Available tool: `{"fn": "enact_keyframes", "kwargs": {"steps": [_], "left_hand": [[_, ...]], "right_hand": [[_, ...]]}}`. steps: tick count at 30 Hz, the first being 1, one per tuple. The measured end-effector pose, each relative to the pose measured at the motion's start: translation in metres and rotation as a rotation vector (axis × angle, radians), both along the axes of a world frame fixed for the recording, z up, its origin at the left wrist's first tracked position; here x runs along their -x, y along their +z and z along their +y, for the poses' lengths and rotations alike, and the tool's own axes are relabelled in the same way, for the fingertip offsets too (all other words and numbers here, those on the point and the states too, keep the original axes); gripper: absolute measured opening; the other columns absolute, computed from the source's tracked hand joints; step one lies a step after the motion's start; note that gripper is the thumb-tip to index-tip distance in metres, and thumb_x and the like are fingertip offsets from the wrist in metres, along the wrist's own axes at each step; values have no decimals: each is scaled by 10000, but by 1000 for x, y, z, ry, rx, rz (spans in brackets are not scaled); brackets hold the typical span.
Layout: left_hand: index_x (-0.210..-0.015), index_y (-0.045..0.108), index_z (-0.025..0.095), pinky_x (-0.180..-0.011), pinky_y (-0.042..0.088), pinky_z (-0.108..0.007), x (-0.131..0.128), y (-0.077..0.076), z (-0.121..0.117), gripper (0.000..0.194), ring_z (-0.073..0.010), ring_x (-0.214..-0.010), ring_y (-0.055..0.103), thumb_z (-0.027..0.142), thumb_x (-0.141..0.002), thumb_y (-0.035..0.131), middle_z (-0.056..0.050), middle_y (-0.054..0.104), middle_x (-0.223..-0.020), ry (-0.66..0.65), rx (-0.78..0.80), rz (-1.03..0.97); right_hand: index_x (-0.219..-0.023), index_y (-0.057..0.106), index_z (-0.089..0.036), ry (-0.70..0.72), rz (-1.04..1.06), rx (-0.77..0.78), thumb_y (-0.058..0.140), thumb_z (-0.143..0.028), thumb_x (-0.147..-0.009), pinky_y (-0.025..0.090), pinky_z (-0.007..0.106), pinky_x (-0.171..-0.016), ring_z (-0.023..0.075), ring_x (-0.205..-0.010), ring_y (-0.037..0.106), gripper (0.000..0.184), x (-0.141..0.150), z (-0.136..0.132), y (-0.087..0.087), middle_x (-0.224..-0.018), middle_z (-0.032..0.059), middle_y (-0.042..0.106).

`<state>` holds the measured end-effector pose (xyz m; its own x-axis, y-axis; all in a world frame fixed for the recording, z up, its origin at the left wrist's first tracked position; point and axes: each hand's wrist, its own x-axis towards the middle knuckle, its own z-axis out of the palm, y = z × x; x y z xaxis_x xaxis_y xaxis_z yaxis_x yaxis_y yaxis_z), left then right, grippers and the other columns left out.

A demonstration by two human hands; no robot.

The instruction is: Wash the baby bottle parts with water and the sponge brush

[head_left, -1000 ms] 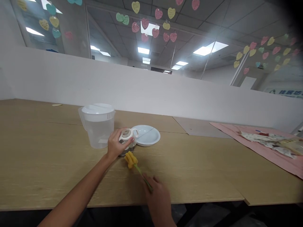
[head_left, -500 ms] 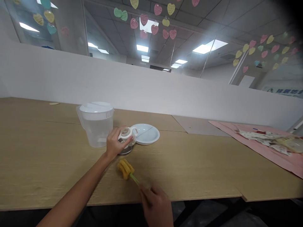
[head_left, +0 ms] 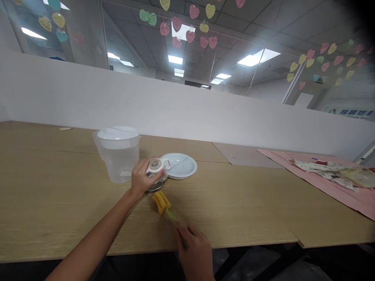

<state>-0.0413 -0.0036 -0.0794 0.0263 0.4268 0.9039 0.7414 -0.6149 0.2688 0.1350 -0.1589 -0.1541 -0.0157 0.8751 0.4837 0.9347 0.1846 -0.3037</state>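
Observation:
My left hand (head_left: 143,175) is closed around the neck of a clear bottle (head_left: 156,183) with a white collar and a small white loop on its side; its mouth faces up and its base is dark. In my right hand (head_left: 195,248), nearer the table's front edge, is the green handle of a sponge bottle brush (head_left: 161,202). The brush's yellow sponge head points up and left, just below the bottle and apart from it. Directly behind the bottle is a white plate (head_left: 184,169).
Left of the bottle stands a lidded plastic pitcher (head_left: 121,164) holding clear liquid. A pink cloth (head_left: 348,197) with crumpled packaging on it lies at the right. Behind the wooden table (head_left: 249,207) runs a white partition (head_left: 175,113) with glass above.
The brush head has moved slightly right and up, closer to the bottle. My left hand and the bottle have stayed almost in place.

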Motion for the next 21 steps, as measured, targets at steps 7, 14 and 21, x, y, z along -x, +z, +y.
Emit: {"fn": "enact_keyframes", "kwargs": {"steps": [7,14,21], "left_hand": [[-939,549,175,-762,419,-291,0,0,-1,320,-197,-840,567,405,-716,567,-61,627,-897,27,-2,23],[-950,545,175,-757,424,-289,0,0,0,331,-196,-838,571,403,-714,584,-58,628,-901,26,-41,41],[-941,548,177,-741,425,-285,2,-3,2,333,-193,-820,571,395,-697,611,-53,630,-887,22,-86,55]], "right_hand": [[-1016,629,-290,-162,-24,178,436,-197,-831,342,224,-493,167,-612,605,283,16,26,18,-749,43,651],[-1034,621,-285,-138,-60,186,433,-188,-834,331,217,-506,150,-631,601,292,15,35,26,-747,42,638],[-996,641,-247,-308,-72,116,417,-196,-849,302,223,-493,140,-612,584,273,-18,26,36,-736,52,623]]}}
